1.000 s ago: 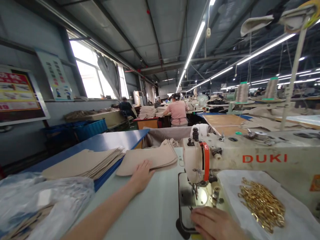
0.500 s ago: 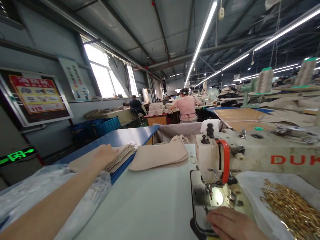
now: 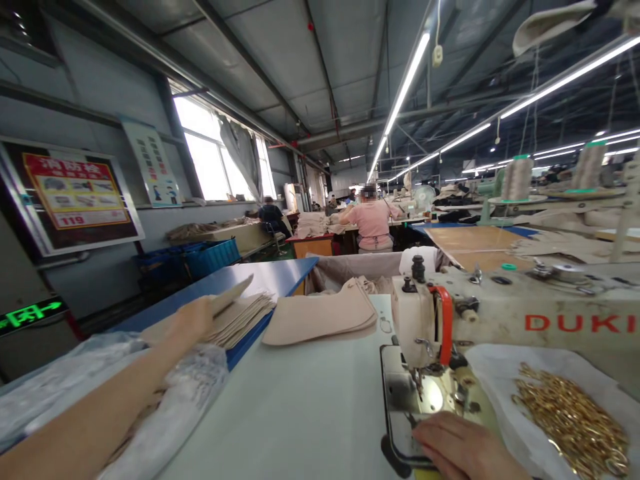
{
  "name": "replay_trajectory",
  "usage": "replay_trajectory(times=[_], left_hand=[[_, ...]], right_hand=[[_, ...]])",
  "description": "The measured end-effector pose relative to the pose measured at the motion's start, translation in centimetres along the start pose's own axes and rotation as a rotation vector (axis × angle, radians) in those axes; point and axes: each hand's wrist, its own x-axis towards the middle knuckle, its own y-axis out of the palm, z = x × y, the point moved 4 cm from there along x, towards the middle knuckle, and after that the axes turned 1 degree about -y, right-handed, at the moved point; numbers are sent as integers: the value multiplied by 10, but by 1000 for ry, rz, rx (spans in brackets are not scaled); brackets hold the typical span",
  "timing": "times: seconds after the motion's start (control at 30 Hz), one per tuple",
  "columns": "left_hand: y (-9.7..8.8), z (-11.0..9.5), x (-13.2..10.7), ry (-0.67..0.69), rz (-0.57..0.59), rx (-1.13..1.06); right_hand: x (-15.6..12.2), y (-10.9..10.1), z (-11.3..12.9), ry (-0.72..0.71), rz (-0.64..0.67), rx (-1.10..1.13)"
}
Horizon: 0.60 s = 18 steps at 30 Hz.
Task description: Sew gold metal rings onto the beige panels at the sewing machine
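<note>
My left hand (image 3: 193,319) reaches out to the left stack of beige cut pieces (image 3: 240,319) and grips the top piece (image 3: 231,295), whose far end is lifted off the stack. A second beige stack (image 3: 320,313) lies to the right of it on the pale table (image 3: 290,413). My right hand (image 3: 463,450) lies on the bed of the DUKI sewing machine (image 3: 500,320), just in front of the needle plate (image 3: 407,400); its fingers are curled and I cannot see anything under them.
A white sheet holds a heap of gold metal rings (image 3: 570,420) at the right of the machine. Crumpled clear plastic (image 3: 165,400) lies under my left forearm. A person in a pink top (image 3: 373,227) sits at a table ahead. Blue crates (image 3: 200,257) stand along the left wall.
My left hand went from the right beige stack over to the left stack and has raised its top piece. My right hand stayed on the machine bed.
</note>
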Motion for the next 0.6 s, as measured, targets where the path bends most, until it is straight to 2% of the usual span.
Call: replay_trajectory(times=[0.07,0.13,0.23,0.33,0.4,0.47,0.53,0.6], left_hand=[[-22,-15,-3,18,-43,50],[-42,-39,-13,110,-76,76],[-51,-86,-57,293,-49,88],[-33,-138,-132,515,19,53],[-11,-172,-188,747,105,-11],[11,-200,-231,883,168,-67],[28,-218,-259,951,207,-104],[37,-225,-272,974,232,-175]], right_hand=[[0,-1,2,2,-15,-7],[0,-2,4,15,-24,-15],[1,-4,8,-24,-48,-69],[3,-7,16,-137,-108,-220],[4,-10,24,-221,-153,-325],[6,-10,31,-288,-166,-371],[7,-5,35,-325,-126,-336],[7,2,33,-329,-97,-264]])
